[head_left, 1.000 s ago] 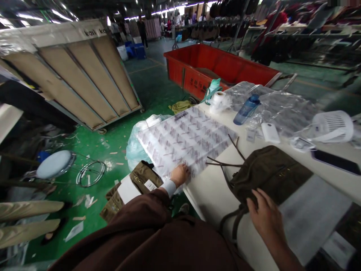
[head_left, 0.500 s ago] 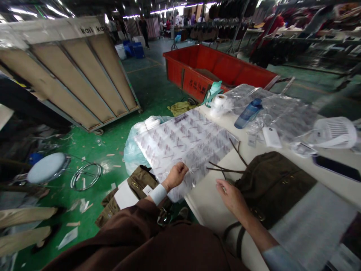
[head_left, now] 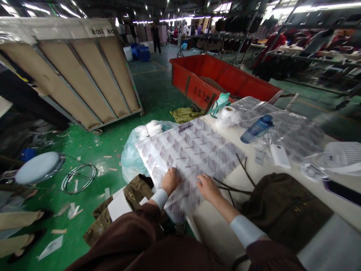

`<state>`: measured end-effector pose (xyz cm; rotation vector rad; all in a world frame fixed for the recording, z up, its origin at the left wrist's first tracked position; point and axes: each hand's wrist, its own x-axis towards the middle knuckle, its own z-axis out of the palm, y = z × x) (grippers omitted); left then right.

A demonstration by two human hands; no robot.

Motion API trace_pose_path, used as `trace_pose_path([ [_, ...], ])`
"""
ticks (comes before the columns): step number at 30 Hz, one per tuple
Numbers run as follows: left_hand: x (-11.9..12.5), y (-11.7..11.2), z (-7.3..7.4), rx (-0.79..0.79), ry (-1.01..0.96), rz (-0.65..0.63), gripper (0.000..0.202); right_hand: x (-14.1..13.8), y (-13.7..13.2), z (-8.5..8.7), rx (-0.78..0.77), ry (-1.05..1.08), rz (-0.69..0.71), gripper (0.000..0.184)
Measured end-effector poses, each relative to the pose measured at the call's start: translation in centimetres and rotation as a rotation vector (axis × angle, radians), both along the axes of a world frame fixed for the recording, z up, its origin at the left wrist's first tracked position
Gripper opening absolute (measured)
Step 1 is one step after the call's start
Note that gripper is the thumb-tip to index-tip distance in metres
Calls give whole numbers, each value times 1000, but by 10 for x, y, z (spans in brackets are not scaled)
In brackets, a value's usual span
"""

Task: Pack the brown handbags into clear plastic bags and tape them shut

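Fingers of both hands curled down onto the film, the left hand and right hand just apart, both resting on top; no clear pinch in view, and no telling whether either is gripping a fold. Beneath them, a clear plastic sheet printed with slanting rows of dark marks, lying partly on the desk and partly out past its left edge. Long axis apparently running away from the body, toward the roll of white tape, though foreshortening leaves that uncertain; near corner pointing down past the desk edge, close to a khaki bag below. Under the overhang, a pale plastic bag holding white items.

Likely trouble, as a judgement: slippage of the sheet off the desk edge from an uneven tug or too little film left on the desk, with the overhanging side's own weight adding to the pull. Also possible: a snag on the dark straps of the olive bag just beside the right hand, or creasing from pressure under the curled fingers. Farther off, a blue water bottle, within reach of a wide sweep of the film
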<state>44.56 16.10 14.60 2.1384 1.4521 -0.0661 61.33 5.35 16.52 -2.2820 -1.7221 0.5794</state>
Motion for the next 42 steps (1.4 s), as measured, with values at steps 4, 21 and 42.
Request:
trace_pose_path([
  [4, 3, 9, 3, -22, 7, -73, 21, 0, -7, -20, -53, 55, -8, 29],
  [21, 17, -4, 23, -435, -497, 227, 35, 39, -8, -23, 83, 159, -441, 31],
  [42, 46, -23, 13, -389, -483, -20, 15, -8, -4, -1, -83, 589, -490, 55],
])
